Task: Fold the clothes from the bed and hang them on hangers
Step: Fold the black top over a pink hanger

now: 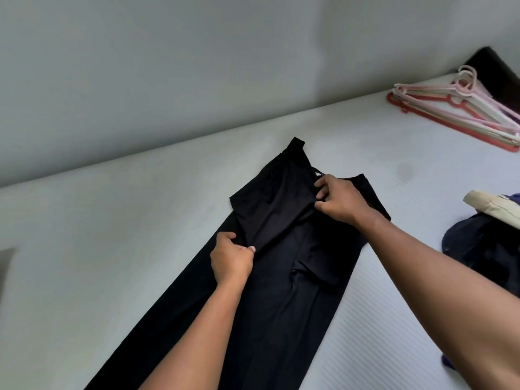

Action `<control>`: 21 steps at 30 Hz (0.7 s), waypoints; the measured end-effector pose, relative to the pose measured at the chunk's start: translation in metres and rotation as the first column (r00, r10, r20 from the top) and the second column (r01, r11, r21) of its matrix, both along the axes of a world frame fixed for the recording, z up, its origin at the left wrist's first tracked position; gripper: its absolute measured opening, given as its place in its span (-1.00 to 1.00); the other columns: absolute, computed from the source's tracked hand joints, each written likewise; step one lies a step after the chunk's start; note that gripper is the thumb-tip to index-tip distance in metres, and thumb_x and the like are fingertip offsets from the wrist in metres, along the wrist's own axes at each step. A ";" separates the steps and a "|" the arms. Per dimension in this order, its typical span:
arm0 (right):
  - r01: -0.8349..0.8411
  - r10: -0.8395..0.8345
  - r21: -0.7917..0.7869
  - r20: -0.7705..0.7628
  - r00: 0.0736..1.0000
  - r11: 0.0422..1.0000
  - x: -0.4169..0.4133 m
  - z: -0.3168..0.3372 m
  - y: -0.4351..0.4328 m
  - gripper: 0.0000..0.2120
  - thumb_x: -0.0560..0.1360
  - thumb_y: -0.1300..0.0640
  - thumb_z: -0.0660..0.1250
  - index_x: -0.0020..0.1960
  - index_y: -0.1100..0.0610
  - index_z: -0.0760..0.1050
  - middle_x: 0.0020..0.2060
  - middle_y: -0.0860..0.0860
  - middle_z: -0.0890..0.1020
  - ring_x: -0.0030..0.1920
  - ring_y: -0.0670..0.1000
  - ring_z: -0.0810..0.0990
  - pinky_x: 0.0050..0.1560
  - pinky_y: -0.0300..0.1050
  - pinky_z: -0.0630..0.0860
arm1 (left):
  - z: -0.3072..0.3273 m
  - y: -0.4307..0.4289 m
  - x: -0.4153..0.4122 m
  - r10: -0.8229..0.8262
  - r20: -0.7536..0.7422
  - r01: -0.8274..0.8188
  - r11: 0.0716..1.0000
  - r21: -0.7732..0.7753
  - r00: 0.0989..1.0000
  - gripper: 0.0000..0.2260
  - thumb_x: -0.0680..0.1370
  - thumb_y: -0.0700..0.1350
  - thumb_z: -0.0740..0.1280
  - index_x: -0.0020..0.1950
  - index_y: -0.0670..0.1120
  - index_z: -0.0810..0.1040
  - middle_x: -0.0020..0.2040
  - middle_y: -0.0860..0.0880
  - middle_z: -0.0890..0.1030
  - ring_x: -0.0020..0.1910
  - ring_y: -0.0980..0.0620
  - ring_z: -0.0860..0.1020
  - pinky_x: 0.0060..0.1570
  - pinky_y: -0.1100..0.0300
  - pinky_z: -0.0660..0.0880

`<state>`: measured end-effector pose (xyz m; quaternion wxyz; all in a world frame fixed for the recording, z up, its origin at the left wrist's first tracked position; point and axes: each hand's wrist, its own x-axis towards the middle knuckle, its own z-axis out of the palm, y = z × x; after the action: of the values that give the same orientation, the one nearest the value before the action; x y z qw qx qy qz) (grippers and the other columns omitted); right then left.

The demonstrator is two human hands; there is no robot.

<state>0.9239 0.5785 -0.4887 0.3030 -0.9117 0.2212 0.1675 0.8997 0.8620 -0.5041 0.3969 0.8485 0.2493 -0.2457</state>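
Black trousers (pixel 281 277) lie lengthwise on the white bed (pixel 112 235), waist end away from me, legs running toward the lower left. The upper part is partly folded over itself. My left hand (pixel 232 260) grips the left edge of the folded fabric near the hip. My right hand (pixel 339 202) pinches the cloth at the waistband, fingers curled round it. A pile of plastic hangers (pixel 455 108), pink, cream and red, lies on the bed at the far right.
A heap of other clothes (pixel 484 240), dark blue with a cream piece (pixel 492 206) on top, sits at the right edge. A grey wall (pixel 197 66) runs along the bed's far side. A dark headboard (pixel 495 71) stands behind the hangers.
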 end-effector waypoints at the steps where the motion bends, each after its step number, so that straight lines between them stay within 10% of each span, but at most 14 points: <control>1: -0.003 0.003 -0.003 0.025 1.000 1.000 -0.003 -0.003 -0.001 -0.67 0.42 0.09 0.43 0.17 -0.08 0.53 -0.15 -0.19 0.67 -0.07 -0.08 0.64 0.07 0.00 0.60 | -0.002 0.001 -0.002 0.009 0.004 -0.009 1.000 0.006 1.000 -0.53 0.50 -0.14 0.55 0.36 -0.06 0.47 -0.18 0.11 0.67 -0.07 0.09 0.56 -0.03 0.15 0.45; 7: -0.021 0.059 -0.204 0.182 0.982 0.979 -0.003 -0.010 0.000 -0.83 0.41 0.13 0.38 -0.04 -0.07 0.61 -0.19 -0.14 0.67 -0.03 0.03 0.65 0.03 -0.03 0.57 | -0.005 0.004 0.000 -0.109 -0.022 0.110 0.993 0.050 0.994 -0.51 0.47 -0.16 0.55 0.33 -0.04 0.44 -0.16 0.10 0.65 -0.15 0.11 0.58 -0.13 0.16 0.46; 11: -0.243 0.269 -0.447 -0.006 0.963 0.861 -0.015 -0.010 0.009 -0.78 0.49 0.04 0.35 0.08 -0.13 0.69 0.05 -0.06 0.65 0.16 0.14 0.55 0.17 0.03 0.38 | -0.005 0.010 0.004 -0.182 -0.104 0.189 0.980 0.064 0.978 -0.48 0.39 -0.13 0.59 0.24 0.00 0.42 -0.06 -0.02 0.65 -0.17 -0.01 0.67 -0.11 0.08 0.61; 16: 0.144 -0.029 -0.376 0.295 0.955 0.915 -0.060 -0.008 0.037 -0.73 0.45 0.15 0.31 0.07 0.03 0.70 -0.02 0.05 0.64 0.10 0.18 0.52 0.16 0.09 0.41 | 0.015 0.041 -0.004 -0.289 0.002 0.284 0.941 0.186 0.957 -0.64 0.41 -0.17 0.50 0.16 0.02 0.53 -0.14 0.03 0.64 -0.14 -0.01 0.64 -0.08 0.10 0.56; 21: 0.630 -0.561 -0.117 0.354 0.749 0.768 -0.149 -0.017 0.098 -0.62 0.43 0.24 0.36 0.25 0.12 0.55 0.15 0.15 0.57 0.19 0.22 0.50 0.28 0.09 0.39 | 0.018 0.115 -0.022 -0.494 0.037 0.419 0.772 0.479 0.869 -0.58 0.51 0.01 0.47 0.31 -0.09 0.51 0.20 -0.18 0.56 0.24 -0.26 0.51 0.21 -0.17 0.48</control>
<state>0.7751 0.6761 -0.5060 0.2633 -0.8352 0.4713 -0.1049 0.8781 0.9774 -0.4864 0.1336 0.9692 0.0529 -0.2002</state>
